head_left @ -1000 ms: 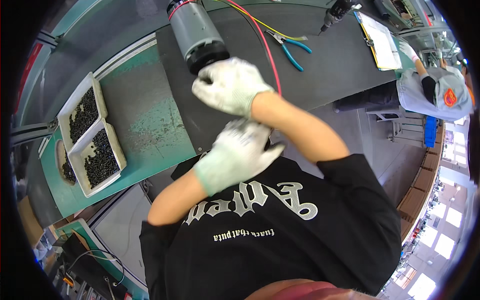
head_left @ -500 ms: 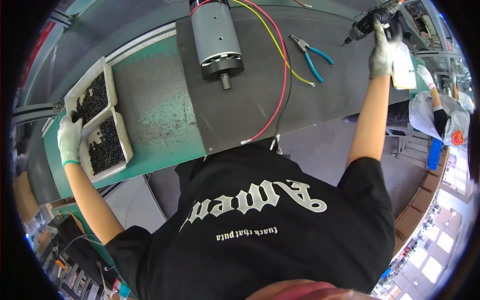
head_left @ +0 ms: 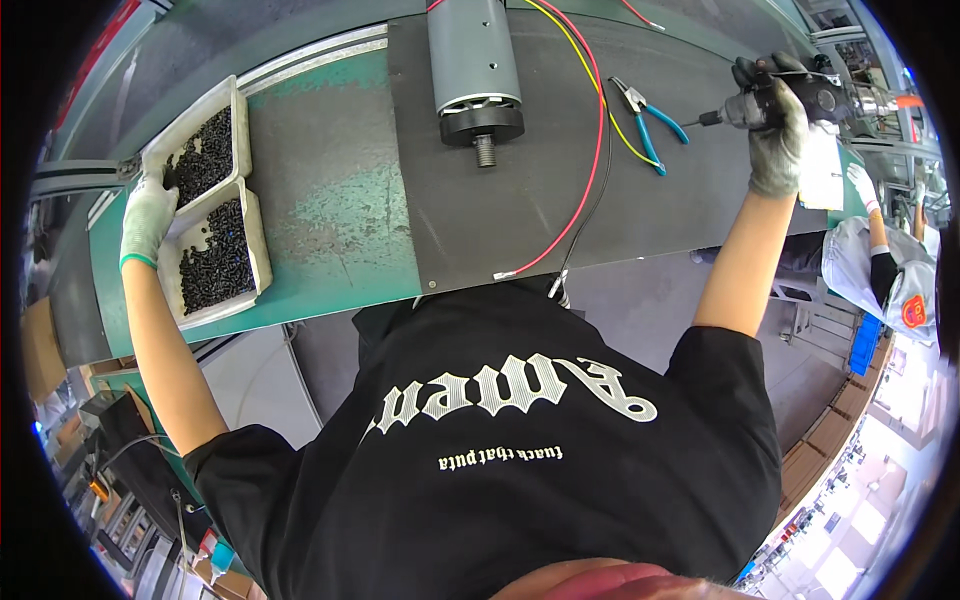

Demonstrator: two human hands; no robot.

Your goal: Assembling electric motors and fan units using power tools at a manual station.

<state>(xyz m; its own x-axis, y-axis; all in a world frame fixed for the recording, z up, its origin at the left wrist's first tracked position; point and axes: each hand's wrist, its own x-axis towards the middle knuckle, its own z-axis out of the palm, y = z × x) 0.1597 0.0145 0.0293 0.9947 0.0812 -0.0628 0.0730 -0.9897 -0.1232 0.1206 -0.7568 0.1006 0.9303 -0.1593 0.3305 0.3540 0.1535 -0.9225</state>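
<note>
Gripping black driver (head_left: 742, 110) in right hand (head_left: 783, 142) over bench (head_left: 340, 190), at right, aimed left with long axis sideways. Having left hand (head_left: 150, 220) at far white tray (head_left: 241, 130) of small black parts (head_left: 212, 155); cannot tell if closed. In near tray (head_left: 260, 250), more such parts.

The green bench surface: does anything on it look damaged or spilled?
Yes, it seems damaged: the green bench surface, between the white trays and the dark mat, shows uneven green and grey patches, as if worn. I see nothing spilled there.

driver (head_left: 741, 110) now in right hand (head_left: 782, 140)
</note>
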